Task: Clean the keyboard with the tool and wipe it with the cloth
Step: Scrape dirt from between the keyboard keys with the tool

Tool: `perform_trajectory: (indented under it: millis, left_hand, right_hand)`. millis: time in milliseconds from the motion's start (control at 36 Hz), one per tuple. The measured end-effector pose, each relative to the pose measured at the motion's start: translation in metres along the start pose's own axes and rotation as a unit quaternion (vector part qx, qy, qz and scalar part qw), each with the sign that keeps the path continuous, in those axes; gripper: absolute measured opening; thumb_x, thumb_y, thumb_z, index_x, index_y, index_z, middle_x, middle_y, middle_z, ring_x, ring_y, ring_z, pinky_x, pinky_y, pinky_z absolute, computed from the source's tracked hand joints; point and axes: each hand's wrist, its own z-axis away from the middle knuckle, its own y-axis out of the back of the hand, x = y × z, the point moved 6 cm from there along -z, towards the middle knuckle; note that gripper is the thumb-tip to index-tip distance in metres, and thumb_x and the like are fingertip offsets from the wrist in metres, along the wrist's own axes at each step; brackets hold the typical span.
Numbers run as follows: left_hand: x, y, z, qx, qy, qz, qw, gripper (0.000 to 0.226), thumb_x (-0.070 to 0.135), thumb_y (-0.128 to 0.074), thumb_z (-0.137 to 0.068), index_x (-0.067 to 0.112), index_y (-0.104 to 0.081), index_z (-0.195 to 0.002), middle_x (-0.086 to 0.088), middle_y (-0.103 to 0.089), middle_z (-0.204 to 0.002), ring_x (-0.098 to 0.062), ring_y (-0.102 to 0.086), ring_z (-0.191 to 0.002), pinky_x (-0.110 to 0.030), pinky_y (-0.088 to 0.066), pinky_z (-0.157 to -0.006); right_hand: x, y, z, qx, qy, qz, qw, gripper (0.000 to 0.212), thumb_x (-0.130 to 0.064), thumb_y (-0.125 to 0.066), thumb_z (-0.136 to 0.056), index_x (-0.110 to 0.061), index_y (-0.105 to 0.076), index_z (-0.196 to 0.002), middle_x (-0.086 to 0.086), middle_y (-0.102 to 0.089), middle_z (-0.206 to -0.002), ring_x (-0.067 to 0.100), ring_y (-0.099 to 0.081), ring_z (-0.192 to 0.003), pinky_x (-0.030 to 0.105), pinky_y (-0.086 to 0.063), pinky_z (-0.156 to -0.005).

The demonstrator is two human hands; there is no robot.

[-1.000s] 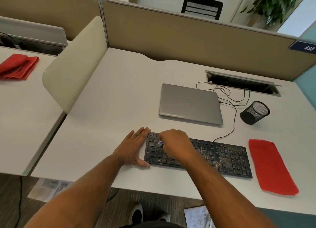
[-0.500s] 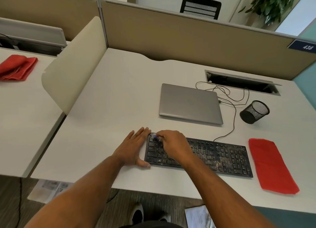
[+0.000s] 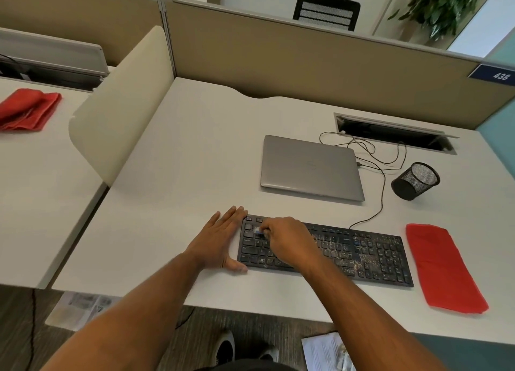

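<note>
Fingers (image 3: 266, 229) of your right hand (image 3: 287, 239) are pinching the small blue tool (image 3: 259, 232) over the keyboard (image 3: 362, 255)'s left keys; your flat left hand (image 3: 220, 238) is bracing its edge, the cloth (image 3: 440, 267) waiting alongside.

Left hand (image 3: 220, 241): flat, palm down, fingers straight and together, thumb splayed toward the body, forearm reaching in from lower left. Right hand (image 3: 287, 241): fingers curled, pinching something small at the fingertips, knuckles up, forearm crossing in from lower right.
</note>
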Motion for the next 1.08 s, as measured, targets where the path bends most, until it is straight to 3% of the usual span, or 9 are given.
perform_trajectory:
  millis: [111,167,306,444,611,750,917,1083]
  left_hand:
    - [-0.001,0.0,0.0,-0.003,0.003,-0.003,1.0,0.147,0.097,-0.062,-0.063,0.027,0.019,-0.163,0.007,0.014,-0.173,-0.007,0.023,-0.156,-0.037,0.013,-0.128]
    - [-0.001,0.0,0.0,-0.002,0.003,-0.004,1.0,0.147,0.097,-0.062,-0.063,0.027,0.019,-0.163,0.007,0.015,-0.173,-0.007,0.023,-0.156,-0.036,0.014,-0.127]
    - [-0.001,0.0,0.001,-0.002,0.002,-0.008,1.0,0.146,0.097,-0.061,-0.063,0.027,0.02,-0.163,0.007,0.016,-0.172,-0.008,0.022,-0.156,-0.039,0.011,-0.129]
    - [0.0,0.0,0.0,-0.003,0.001,-0.012,1.0,0.146,0.097,-0.06,-0.064,0.026,0.02,-0.163,0.007,0.016,-0.172,-0.007,0.023,-0.156,-0.04,0.01,-0.129]
    - [0.0,0.0,0.001,-0.005,0.008,-0.002,1.0,0.147,0.096,-0.063,-0.062,0.027,0.019,-0.163,0.007,0.014,-0.173,-0.006,0.023,-0.156,-0.039,0.011,-0.129]
    - [0.0,0.002,0.001,-0.001,0.008,0.004,1.0,0.147,0.095,-0.064,-0.062,0.028,0.018,-0.163,0.007,0.012,-0.173,-0.006,0.022,-0.156,-0.038,0.01,-0.129]
    - [0.001,0.002,0.0,-0.006,0.009,0.005,1.0,0.147,0.095,-0.065,-0.062,0.027,0.017,-0.164,0.007,0.01,-0.174,-0.007,0.021,-0.156,-0.041,0.007,-0.13]
    - [0.003,0.004,0.001,-0.005,0.009,0.003,1.0,0.147,0.095,-0.065,-0.062,0.028,0.017,-0.164,0.007,0.011,-0.173,-0.007,0.02,-0.157,-0.037,0.011,-0.128]
  right_hand:
    - [-0.002,0.006,0.0,0.006,0.002,-0.025,1.0,0.025,-0.022,-0.051,-0.106,-0.026,-0.072,-0.12,-0.002,-0.074,-0.108,0.009,-0.059,-0.078,0.029,-0.049,-0.075]
    - [0.001,0.009,-0.001,0.031,-0.004,-0.027,0.999,0.026,-0.021,-0.051,-0.106,-0.028,-0.071,-0.121,-0.003,-0.074,-0.108,0.011,-0.062,-0.082,0.031,-0.053,-0.078]
    - [-0.007,0.0,0.001,0.003,0.007,0.006,1.0,0.024,-0.02,-0.054,-0.104,-0.028,-0.071,-0.119,0.0,-0.075,-0.106,0.018,-0.067,-0.088,0.038,-0.057,-0.084]
    - [-0.019,0.002,0.0,0.033,0.036,0.013,0.999,0.024,-0.022,-0.053,-0.104,-0.03,-0.07,-0.119,-0.003,-0.075,-0.107,0.019,-0.067,-0.09,0.038,-0.057,-0.084]
    - [0.011,0.007,0.004,0.02,-0.007,0.054,0.998,0.023,-0.019,-0.056,-0.102,-0.025,-0.07,-0.119,0.001,-0.075,-0.106,0.019,-0.066,-0.09,0.036,-0.056,-0.084]
    - [0.025,0.019,0.002,0.042,-0.029,-0.029,0.998,0.023,-0.025,-0.053,-0.105,-0.027,-0.071,-0.119,-0.005,-0.074,-0.107,0.003,-0.055,-0.072,0.026,-0.049,-0.077]
    - [0.018,0.005,0.006,0.039,-0.002,-0.004,0.999,0.034,-0.015,-0.055,-0.103,-0.034,-0.068,-0.127,-0.002,-0.075,-0.114,0.017,-0.069,-0.093,0.033,-0.055,-0.083]
    - [0.02,0.004,0.012,0.025,0.015,-0.004,1.0,0.028,-0.017,-0.055,-0.103,-0.032,-0.072,-0.119,-0.003,-0.075,-0.111,0.015,-0.065,-0.085,0.032,-0.054,-0.08]
